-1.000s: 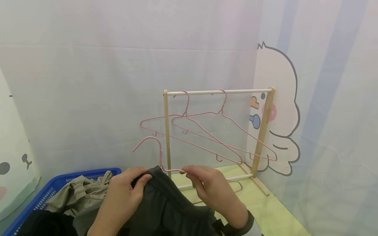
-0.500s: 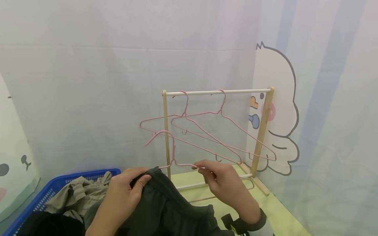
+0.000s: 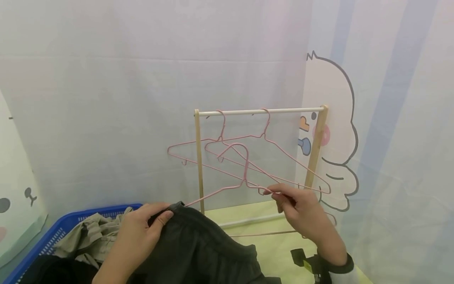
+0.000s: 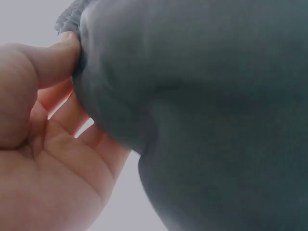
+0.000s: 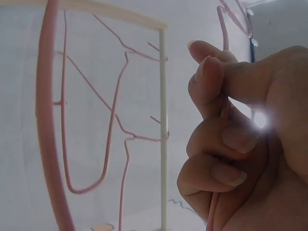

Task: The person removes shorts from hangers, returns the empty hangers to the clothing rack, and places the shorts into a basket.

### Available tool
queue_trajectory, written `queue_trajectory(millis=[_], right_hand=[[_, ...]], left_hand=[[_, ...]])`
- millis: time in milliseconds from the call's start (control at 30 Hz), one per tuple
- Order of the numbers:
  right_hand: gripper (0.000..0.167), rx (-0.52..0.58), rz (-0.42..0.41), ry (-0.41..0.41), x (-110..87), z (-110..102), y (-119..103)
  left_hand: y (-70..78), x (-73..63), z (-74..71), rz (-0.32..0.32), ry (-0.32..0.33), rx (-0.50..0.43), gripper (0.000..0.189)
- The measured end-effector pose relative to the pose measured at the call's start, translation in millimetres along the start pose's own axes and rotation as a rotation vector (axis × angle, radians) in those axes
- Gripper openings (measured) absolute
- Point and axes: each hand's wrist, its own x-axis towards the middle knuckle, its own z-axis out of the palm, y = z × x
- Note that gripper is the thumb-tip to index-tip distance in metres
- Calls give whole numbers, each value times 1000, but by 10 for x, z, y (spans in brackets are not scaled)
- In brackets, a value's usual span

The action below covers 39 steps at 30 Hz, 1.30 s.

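Note:
A dark grey-green garment (image 3: 209, 244) with a gathered elastic waistband hangs low in the middle of the head view. My left hand (image 3: 136, 232) pinches the waistband's upper left corner between thumb and fingers; in the left wrist view the garment's cloth (image 4: 202, 115) fills the right side. My right hand (image 3: 306, 215) grips the right shoulder of a pink wire hanger (image 3: 246, 167), with its hook pointing up. The hanger's left shoulder slopes down to the waistband beside my left fingers, where its end is hidden. In the right wrist view several curled fingers wrap the pink wire.
Behind stands a small rack (image 3: 262, 111) with a white bar and wooden posts. Two pink hangers (image 3: 221, 138) hang from it. At left, a blue basket (image 3: 71, 217) holds a beige garment (image 3: 90, 232) and black cloth (image 3: 58, 270). A pale yellow surface (image 3: 255, 211) lies underneath.
My right hand has moved right and slightly up with the hanger, and more of its left shoulder shows outside the waistband. My left hand has shifted slightly left, still pinching the garment.

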Motion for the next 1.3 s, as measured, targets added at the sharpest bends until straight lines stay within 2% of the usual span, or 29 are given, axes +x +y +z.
queue_trajectory(millis=[200,333,467,567,733,800,1033,1200,1300], right_hand=[[30,-69,79,13,-88,-227,64],[29,-74,90,2,-134,-332,97],[27,-99,120,-1,-196,-449,125],[26,-100,149,-5,-256,-551,155],[26,-56,174,-16,-361,-722,220],[24,-65,208,-24,-408,-796,249],[17,-260,422,-22,-552,-1077,318],[18,-283,487,-41,-599,-1144,317],[18,-291,484,-22,-602,-1145,304]], left_hand=[[-18,14,-40,-38,-33,12,15],[-27,27,-50,-62,-61,17,15],[-53,32,-68,-72,-45,5,17],[-89,24,-102,-110,-49,17,19],[-141,24,-136,-162,-103,28,23],[-158,25,-146,-168,-103,30,24],[-246,-7,-244,-181,-60,87,23],[-206,8,-203,-199,-90,71,23],[-176,7,-148,-178,-89,67,22]])
